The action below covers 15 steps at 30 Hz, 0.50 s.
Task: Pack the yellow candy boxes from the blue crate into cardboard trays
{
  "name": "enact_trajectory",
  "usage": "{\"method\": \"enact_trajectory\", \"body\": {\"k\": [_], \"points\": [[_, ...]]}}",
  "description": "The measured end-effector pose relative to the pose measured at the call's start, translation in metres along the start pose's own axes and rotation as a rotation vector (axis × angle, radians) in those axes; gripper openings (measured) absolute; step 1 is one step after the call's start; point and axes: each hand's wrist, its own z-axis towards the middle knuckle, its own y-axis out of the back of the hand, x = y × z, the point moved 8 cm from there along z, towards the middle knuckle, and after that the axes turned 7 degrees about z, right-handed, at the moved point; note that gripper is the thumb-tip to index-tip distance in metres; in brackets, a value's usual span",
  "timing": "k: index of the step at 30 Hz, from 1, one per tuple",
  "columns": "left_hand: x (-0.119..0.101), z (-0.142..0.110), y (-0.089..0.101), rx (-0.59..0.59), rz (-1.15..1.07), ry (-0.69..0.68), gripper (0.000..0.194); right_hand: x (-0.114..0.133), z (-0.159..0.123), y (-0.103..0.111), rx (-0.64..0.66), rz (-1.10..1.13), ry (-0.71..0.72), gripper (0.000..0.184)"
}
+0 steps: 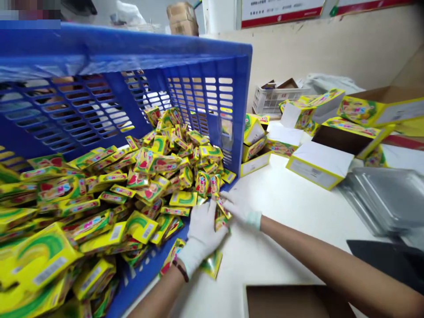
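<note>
Both my hands wear white gloves and meet at the lower front corner of a tipped blue plastic crate (247,101). My left hand (202,229) has its fingers and thumb around small yellow candy-style boxes (219,220) at the crate's edge. From the other side, my right hand (239,204) presses its fingers against a small box in the same cluster, its fingertips partly hidden. Another yellow box (212,264) lies under my left wrist on the white table (274,203). A heap of small yellow and green boxes (149,163) spreads inside the crate.
An open carton (294,302) stands at the table's front edge. To the right are several open display cartons (319,163), clear plastic trays (384,198) and a black flat item (384,263). A white basket (276,99) sits against the back wall.
</note>
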Motion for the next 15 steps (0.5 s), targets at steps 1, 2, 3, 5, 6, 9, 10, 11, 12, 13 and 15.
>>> {"method": "enact_trajectory", "body": {"k": [1,2,3,5,6,9,10,11,12,13,15], "points": [[-0.009,-0.019,-0.007,-0.013,-0.059,-0.006,0.076,-0.004,-0.02,-0.004,0.021,-0.029,-0.049,0.071],[-0.017,-0.036,-0.012,-0.02,-0.119,-0.013,0.078,-0.008,-0.039,-0.004,0.034,-0.061,-0.099,0.075],[-0.022,-0.05,-0.014,-0.022,-0.176,-0.007,0.077,-0.011,-0.056,0.0,0.038,-0.092,-0.153,0.079],[-0.021,-0.073,-0.01,-0.026,-0.266,0.052,0.071,-0.015,-0.083,0.017,0.024,-0.151,-0.257,0.086],[-0.019,-0.081,-0.006,-0.031,-0.292,0.091,0.066,-0.016,-0.093,0.027,0.016,-0.188,-0.3,0.086],[-0.02,-0.094,0.008,-0.007,-0.309,0.107,0.058,-0.014,-0.106,0.055,0.012,-0.375,-0.371,0.07],[-0.025,-0.096,0.009,0.018,-0.294,0.07,0.06,-0.014,-0.108,0.062,0.013,-0.456,-0.38,0.064],[-0.031,-0.098,0.01,0.045,-0.271,0.031,0.062,-0.014,-0.11,0.068,0.012,-0.528,-0.387,0.058],[-0.037,-0.099,0.009,0.064,-0.242,0.004,0.062,-0.015,-0.111,0.074,0.007,-0.586,-0.394,0.055],[-0.04,-0.101,0.008,0.074,-0.214,-0.005,0.06,-0.016,-0.113,0.077,0.002,-0.627,-0.399,0.053],[-0.041,-0.105,0.006,0.079,-0.197,0.036,0.054,-0.015,-0.116,0.082,-0.019,-0.668,-0.386,0.051]]}}
